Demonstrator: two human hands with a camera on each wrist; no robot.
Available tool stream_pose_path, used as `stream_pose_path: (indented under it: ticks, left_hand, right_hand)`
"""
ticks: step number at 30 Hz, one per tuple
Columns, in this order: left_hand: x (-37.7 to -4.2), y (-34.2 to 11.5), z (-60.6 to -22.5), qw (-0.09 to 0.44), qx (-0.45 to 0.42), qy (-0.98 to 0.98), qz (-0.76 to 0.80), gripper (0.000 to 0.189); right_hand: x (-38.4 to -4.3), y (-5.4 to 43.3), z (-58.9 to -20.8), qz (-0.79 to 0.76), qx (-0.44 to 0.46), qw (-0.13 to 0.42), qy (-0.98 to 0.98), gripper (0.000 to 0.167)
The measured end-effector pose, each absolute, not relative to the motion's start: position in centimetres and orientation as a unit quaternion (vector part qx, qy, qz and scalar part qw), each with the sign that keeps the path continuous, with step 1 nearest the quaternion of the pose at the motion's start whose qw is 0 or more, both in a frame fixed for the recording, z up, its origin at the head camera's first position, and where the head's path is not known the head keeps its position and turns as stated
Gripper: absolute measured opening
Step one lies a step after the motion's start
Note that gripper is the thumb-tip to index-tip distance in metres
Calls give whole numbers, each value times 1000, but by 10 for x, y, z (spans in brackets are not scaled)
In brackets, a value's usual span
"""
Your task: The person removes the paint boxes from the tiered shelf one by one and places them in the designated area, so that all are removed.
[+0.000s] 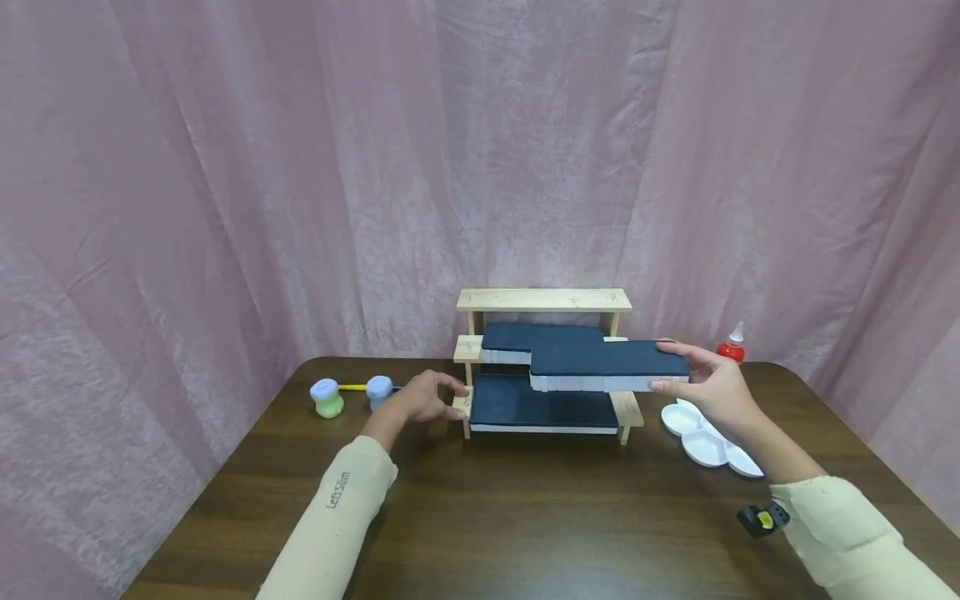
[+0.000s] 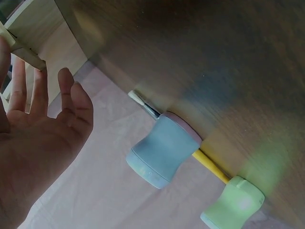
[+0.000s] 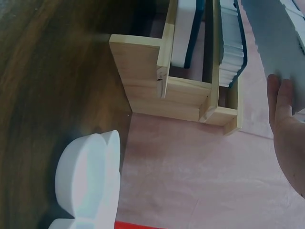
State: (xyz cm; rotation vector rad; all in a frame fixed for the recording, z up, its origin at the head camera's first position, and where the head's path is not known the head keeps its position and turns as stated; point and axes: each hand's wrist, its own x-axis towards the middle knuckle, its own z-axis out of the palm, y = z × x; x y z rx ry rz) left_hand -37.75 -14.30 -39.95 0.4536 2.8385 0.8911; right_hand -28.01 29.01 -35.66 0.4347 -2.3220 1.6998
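One green jar (image 1: pixel 328 403), a yellow brush (image 1: pixel 352 387) and a blue jar (image 1: pixel 378 393) sit on the desk (image 1: pixel 495 517). Then there's the left hand (image 1: pixel 416 402), gripping the left end of the rack (image 1: pixel 543 299). Rack's got a lower case (image 1: pixel 517 404) and a middle case (image 1: pixel 525 334) on its steps; the held case (image 1: pixel 603 359) is midair just in front, right end pinched by the right hand (image 1: pixel 712 387). Past that, white palette (image 1: pixel 705 450), red bottle (image 1: pixel 730 352) behind.
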Motion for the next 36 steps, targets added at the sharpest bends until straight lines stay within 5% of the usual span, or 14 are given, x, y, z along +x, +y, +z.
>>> stream_pose_path:
  ticks: [36]
  left_hand:
    - [-382,-145,-401,68,160,939,297,34]
  right_hand:
    - [-248,301,-371,549,167,103,-812,56]
